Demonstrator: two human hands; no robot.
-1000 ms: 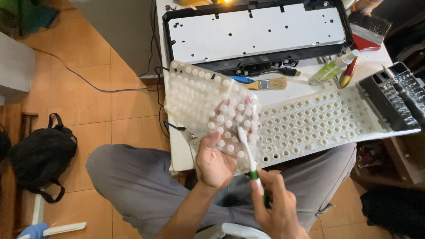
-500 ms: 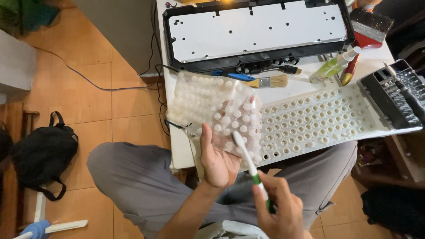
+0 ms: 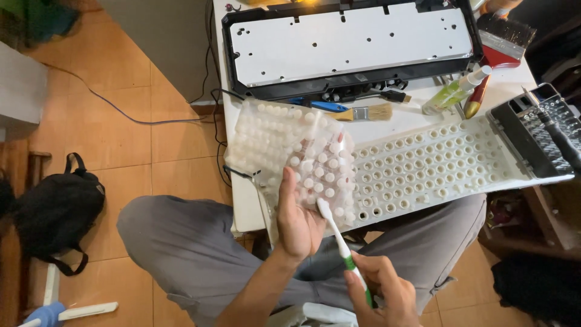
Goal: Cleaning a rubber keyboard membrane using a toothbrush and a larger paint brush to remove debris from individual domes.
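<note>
My left hand holds up a translucent rubber dome sheet from a keyboard, gripping its lower edge with the thumb on top. My right hand grips a white and green toothbrush by the handle. The brush head rests against the lower part of the sheet, just right of my thumb. Behind the sheet, a white keyboard plate with many round holes lies on the white table.
A black keyboard case with a metal backplate lies at the table's far side. A small paintbrush, a spray bottle, a red-handled wide brush and a black tray sit nearby. A black backpack is on the floor left.
The dome sheet has shifted slightly in my left hand and the toothbrush head has slid down toward its lower edge. My right hand moved a little lower.
</note>
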